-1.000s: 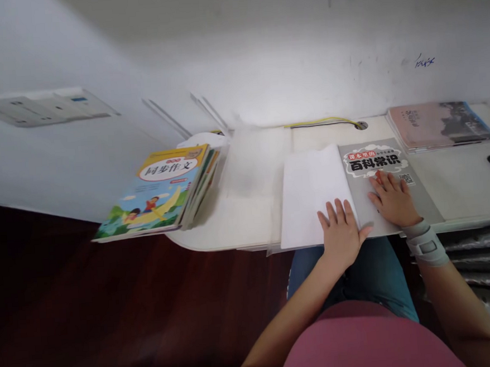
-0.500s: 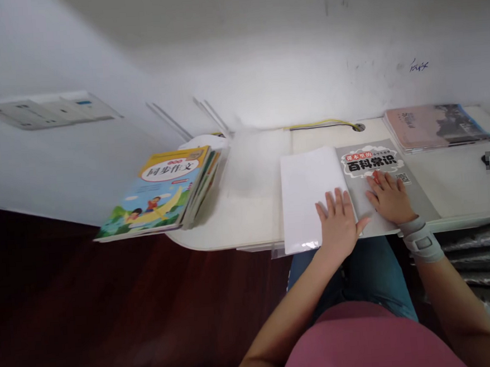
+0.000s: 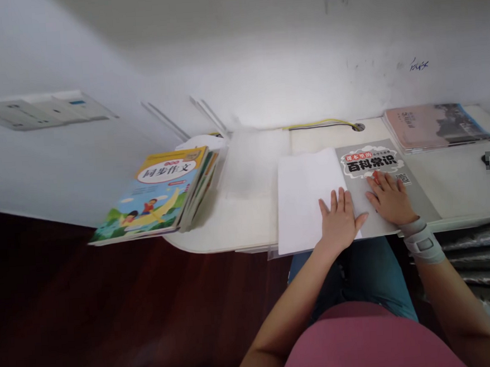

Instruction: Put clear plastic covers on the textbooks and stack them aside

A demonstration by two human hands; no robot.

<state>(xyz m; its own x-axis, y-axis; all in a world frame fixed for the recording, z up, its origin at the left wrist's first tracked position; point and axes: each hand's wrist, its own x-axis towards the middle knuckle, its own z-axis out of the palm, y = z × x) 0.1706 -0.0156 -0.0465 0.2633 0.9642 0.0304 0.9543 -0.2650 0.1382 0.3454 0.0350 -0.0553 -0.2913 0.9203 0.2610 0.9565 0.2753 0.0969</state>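
Along the front edge of the white desk point(image 3: 239, 223), just right of its middle, a book point(image 3: 358, 198) lies directly beneath both of the person's hands. Its right side is a grey cover bearing bold black characters and a smaller red label in a white cloud-shaped panel, with a small square code below; its left side is a plain white panel point(image 3: 302, 193), and whether this is joined to the cover cannot be told. Clear film shows at the panel's lower left corner, past the desk's front edge.

The left hand point(image 3: 339, 221) rests flat on the white panel, fingers straight and a little apart, its thumb reaching across onto the grey. The right hand point(image 3: 391, 201) presses flat on the cover with fingers extended, partly hiding a red mark. Neither grips anything. A grey wrist wrap point(image 3: 425, 243) circles the right wrist.

At the desk's left end, a stack of books point(image 3: 157, 195) overhangs the front edge; toward its right rear corner lie pinkish booklets point(image 3: 434, 125).
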